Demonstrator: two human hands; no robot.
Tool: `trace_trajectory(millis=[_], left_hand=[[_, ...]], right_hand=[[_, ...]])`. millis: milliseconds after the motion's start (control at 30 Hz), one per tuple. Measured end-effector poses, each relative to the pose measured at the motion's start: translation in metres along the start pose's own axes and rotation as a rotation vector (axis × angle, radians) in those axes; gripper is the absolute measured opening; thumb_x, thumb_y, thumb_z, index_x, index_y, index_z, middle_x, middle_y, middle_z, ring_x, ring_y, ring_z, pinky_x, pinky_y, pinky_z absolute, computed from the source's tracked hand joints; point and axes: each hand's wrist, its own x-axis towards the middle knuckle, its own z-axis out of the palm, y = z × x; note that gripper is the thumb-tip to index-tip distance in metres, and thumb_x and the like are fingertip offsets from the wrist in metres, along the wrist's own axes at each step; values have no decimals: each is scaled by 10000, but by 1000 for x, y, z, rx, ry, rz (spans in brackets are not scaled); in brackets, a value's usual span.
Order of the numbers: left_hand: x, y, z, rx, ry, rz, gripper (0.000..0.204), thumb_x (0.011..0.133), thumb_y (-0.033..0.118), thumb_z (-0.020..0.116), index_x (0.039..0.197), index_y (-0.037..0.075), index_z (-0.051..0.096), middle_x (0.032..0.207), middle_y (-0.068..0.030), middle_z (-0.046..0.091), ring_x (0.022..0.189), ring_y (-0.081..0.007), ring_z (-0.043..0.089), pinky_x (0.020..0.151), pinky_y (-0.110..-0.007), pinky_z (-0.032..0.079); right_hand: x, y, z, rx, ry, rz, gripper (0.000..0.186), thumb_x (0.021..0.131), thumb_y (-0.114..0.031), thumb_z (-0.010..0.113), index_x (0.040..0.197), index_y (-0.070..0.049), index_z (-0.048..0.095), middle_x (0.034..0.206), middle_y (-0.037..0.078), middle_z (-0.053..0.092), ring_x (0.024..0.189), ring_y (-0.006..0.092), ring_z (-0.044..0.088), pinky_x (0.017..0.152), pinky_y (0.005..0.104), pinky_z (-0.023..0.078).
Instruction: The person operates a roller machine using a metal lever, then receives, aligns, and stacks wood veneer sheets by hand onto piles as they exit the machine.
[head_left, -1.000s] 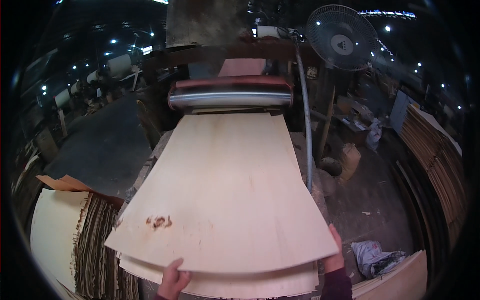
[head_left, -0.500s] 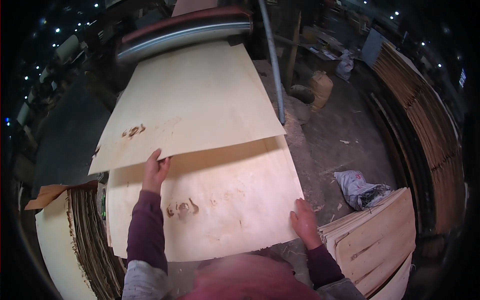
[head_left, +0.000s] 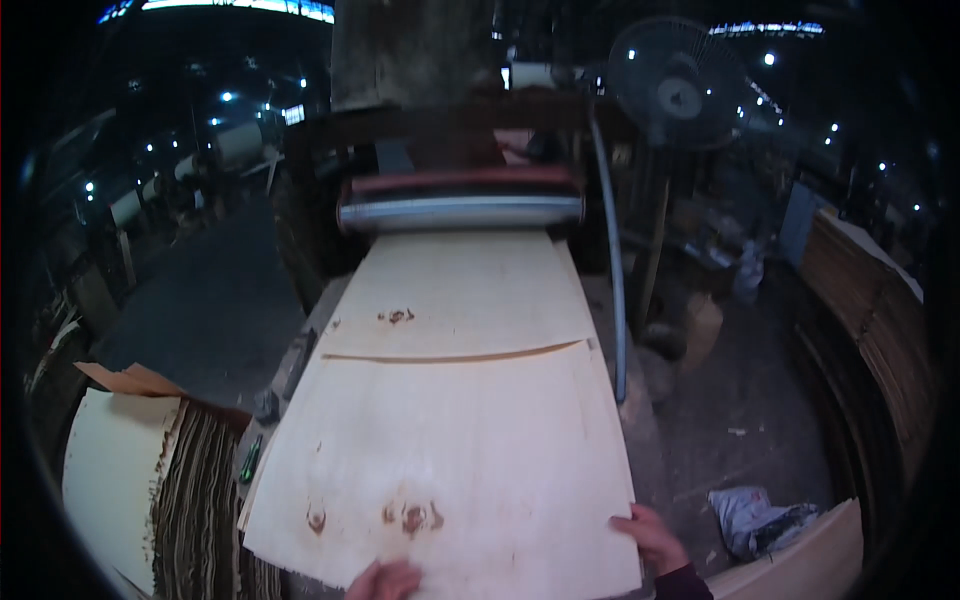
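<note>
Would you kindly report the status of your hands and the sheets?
Left hand, blurred, at front edge of near sheet; right hand at its right edge. Far sheet up to roller. Nothing visibly blocking.

A caged fan [head_left: 680, 98] at upper right; farther down, a tan sack [head_left: 703, 328] and a crumpled whitish bag [head_left: 752, 522].

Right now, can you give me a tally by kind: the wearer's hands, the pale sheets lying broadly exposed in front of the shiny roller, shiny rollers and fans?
Hands: 2, left hand and right hand
Pale sheets: 2, far sheet and near sheet
Rollers: 1, shiny roller
Fans: 1, caged fan
Total: 6
</note>
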Motion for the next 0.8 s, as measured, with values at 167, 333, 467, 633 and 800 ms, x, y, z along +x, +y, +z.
trace_trajectory(millis=[167,333,467,633,800], left_hand=[[-42,-30,-6,345,134,161,341,929,107,553,1240,-29,581,1215,-195,627,1136,-298,590,1014,-418,436],[-37,-6,6,670,344,471,371,904,143,608,1231,-31,584,1205,-213,626,1127,-316,595,998,-432,445],[-39,3,22,939,425,626,402,884,172,651,1224,-32,586,1198,-227,626,1120,-331,599,985,-444,452],[-49,-11,25,1223,502,643,360,896,129,619,1216,-33,595,1152,-209,648,1081,-317,610,986,-431,455],[-77,-41,17,425,442,594,323,916,96,577,1212,-30,604,1148,-191,661,1121,-303,597,1014,-413,437]], right_hand=[[-26,-82,31,150,-317,-209,404,909,-84,587,1283,58,530,1145,110,660,1014,184,648,884,320,524],[-44,-59,-6,416,-252,-210,417,891,-103,530,1279,51,543,1140,119,664,1003,212,663,879,335,521],[-15,-4,-24,320,-104,-135,395,867,-94,527,1233,42,585,1110,114,678,999,209,665,878,327,522],[-26,-2,-19,394,-75,-124,376,867,-96,533,1217,25,599,1097,112,681,987,213,665,875,320,523],[-88,-47,-7,378,-82,-220,411,869,-167,530,1218,45,585,1132,115,670,1050,232,636,937,322,480]])
